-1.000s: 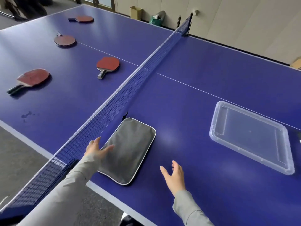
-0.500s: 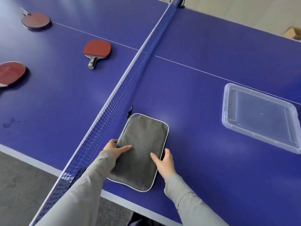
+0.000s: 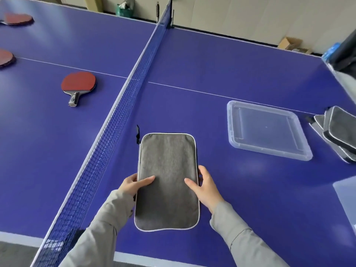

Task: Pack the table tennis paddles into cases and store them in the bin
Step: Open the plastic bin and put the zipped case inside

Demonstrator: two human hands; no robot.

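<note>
A grey fabric case point(image 3: 167, 170) with white piping is held just right of the net, its zipper pull at the far left corner. My left hand point(image 3: 134, 185) grips its left edge, thumb on top. My right hand point(image 3: 204, 186) grips its right edge the same way. A red paddle point(image 3: 78, 83) lies left of the net, handle toward me. Two more red paddles point(image 3: 18, 18) point(image 3: 5, 57) lie farther left, partly cut off. A clear plastic lid point(image 3: 267, 130) lies flat to the right. More grey cases point(image 3: 339, 132) are stacked at the right edge.
The net point(image 3: 123, 105) runs across the blue table point(image 3: 212, 60) from near left to far middle. A clear bin's corner point(image 3: 346, 195) shows at the right edge. Boxes and a green bag sit on the floor beyond the table. A dark object stands at far right.
Both hands closed in on the case from either side and now grip its edges. The case has turned straighter toward me and seems lifted off the table. The view swung right, revealing stacked cases.
</note>
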